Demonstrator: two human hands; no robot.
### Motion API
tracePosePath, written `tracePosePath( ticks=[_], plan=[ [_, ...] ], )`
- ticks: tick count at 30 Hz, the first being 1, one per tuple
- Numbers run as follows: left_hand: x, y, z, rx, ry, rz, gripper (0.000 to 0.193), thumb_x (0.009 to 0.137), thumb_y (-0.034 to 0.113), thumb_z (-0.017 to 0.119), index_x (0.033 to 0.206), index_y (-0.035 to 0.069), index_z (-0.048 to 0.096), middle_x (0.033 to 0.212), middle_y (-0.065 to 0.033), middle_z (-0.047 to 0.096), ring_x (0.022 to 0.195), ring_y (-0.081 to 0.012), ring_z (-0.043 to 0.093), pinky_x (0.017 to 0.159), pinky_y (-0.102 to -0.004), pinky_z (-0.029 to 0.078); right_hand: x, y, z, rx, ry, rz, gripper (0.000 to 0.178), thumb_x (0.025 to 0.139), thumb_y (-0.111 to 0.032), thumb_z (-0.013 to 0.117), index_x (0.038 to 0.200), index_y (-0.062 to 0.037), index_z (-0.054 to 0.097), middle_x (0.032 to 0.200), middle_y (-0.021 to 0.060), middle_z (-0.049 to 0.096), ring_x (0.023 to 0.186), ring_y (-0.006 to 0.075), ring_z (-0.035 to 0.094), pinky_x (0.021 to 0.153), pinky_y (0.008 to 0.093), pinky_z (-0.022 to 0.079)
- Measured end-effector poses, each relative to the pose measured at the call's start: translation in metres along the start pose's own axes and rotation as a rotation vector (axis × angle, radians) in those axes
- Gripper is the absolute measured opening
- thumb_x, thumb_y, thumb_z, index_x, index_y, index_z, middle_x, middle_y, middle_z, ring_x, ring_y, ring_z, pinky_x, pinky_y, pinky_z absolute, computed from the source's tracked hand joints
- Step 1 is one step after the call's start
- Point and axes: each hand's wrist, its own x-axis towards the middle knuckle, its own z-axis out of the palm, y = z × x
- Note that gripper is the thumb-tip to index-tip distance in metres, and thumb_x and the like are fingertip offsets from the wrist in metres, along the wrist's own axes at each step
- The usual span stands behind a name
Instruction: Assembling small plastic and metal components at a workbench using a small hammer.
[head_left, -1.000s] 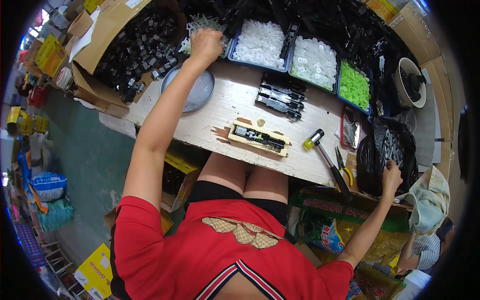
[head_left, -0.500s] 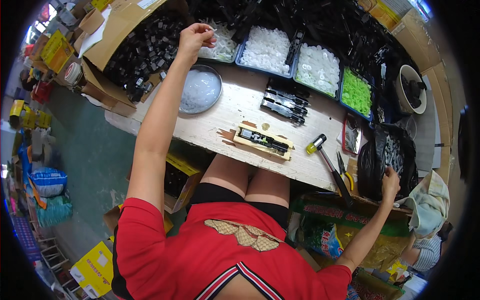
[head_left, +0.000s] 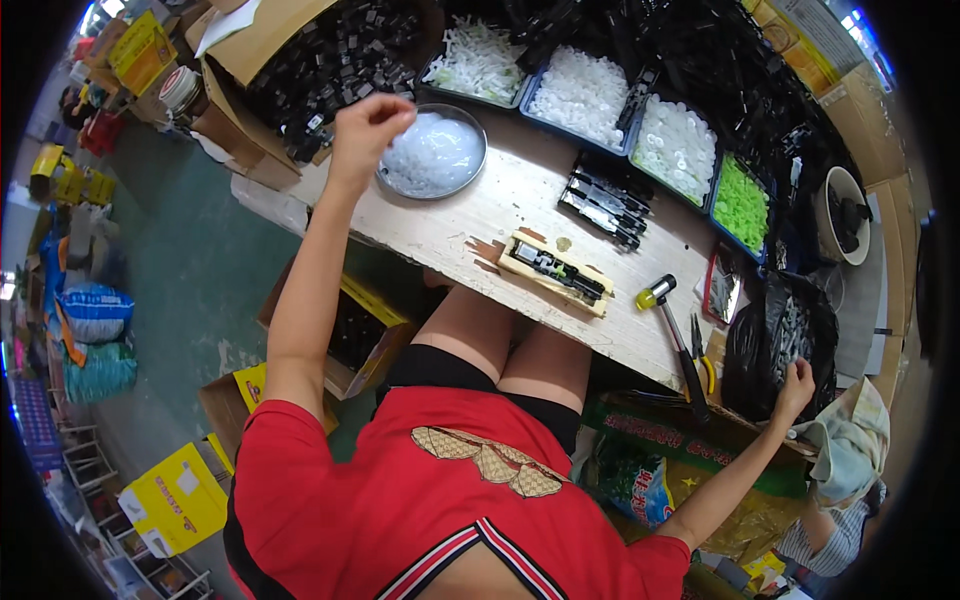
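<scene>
My left hand (head_left: 366, 142) is beside the rim of a round metal dish (head_left: 482, 172) that holds a whitish, glossy jelly-like substance. Its fingertips are pinched together; whatever is between them is too small to make out. On the right, my right hand (head_left: 796, 388) is closed at the edge of a black plastic bag (head_left: 745, 345) with small grey parts (head_left: 793, 325) inside. What its fingers hold is hidden. Midway along the table's near edge, a wooden fixture (head_left: 590, 302) holds a black and metal assembly (head_left: 552, 264). Several similar assemblies (head_left: 606, 205) lie behind it.
Trays of white sticks (head_left: 474, 58), white pieces (head_left: 580, 95), whitish discs (head_left: 676, 150) and green parts (head_left: 740, 203) line the back. A hammer (head_left: 678, 335), pliers (head_left: 704, 360) and a red-edged box (head_left: 722, 286) lie at right. Black parts (head_left: 335, 70) fill a carton at far left.
My left hand has come back from the tray of white sticks to the metal dish, still pinched. My right hand stays by the black bag, and the whole view has shifted slightly.
</scene>
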Motion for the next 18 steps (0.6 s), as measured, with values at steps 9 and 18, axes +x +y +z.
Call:
tracePosePath(
  ticks=[9,18],
  plan=[
    [-0.048,-0.023,-0.002,0.384,-0.008,0.206,0.009,0.07,-0.002,0.063,0.078,0.0,0.063,0.071,-0.0064,0.059,0.062,-0.0137,0.057,0.058,-0.0243,0.044,-0.01,-0.046,0.009,0.553,0.209,-0.131,0.025,0.081,-0.004,0.058,0.106,-0.0021,0.055,0.086,-0.0004,0.051,0.078,0.0089,0.048,0.074,0.021,0.039],
    [-0.045,-0.026,0.006,0.798,-0.06,0.573,0.01,0.067,-0.005,0.059,0.074,0.001,0.06,0.075,-0.0113,0.058,0.064,-0.0246,0.057,0.059,-0.0283,0.044,-0.057,-0.126,0.026,0.377,0.144,-0.327,0.022,0.082,-0.001,0.056,0.104,-0.0005,0.055,0.096,0.0036,0.055,0.083,0.0114,0.05,0.075,0.0234,0.04]
  ],
)
